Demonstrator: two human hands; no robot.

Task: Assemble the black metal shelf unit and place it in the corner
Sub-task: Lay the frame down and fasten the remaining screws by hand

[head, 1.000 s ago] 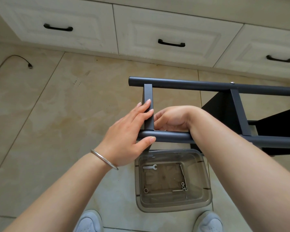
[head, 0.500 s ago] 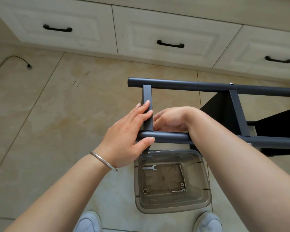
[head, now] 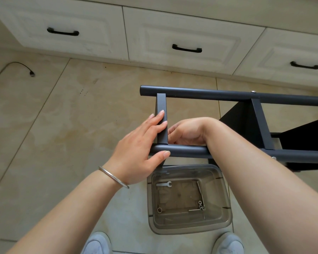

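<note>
Here the stiff, smooth-painted flat crossbar (head: pixel 162 123) is being steadied by the left hand (head: pixel 138 149), fingers clamped on it above the near tube (head: pixel 184 151); the right hand (head: pixel 188 132) fingers are being hidden, grip unclear

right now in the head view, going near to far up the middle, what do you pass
shoes → clear plastic tub holding a small wrench → near black tube under the left hand → far black tube → white drawer handle

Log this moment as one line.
stage: joining crossbar to near tube | left hand: steadying crossbar and tube | right hand: behind joint, fingers hidden | clear tub: wrench, bolts
</note>
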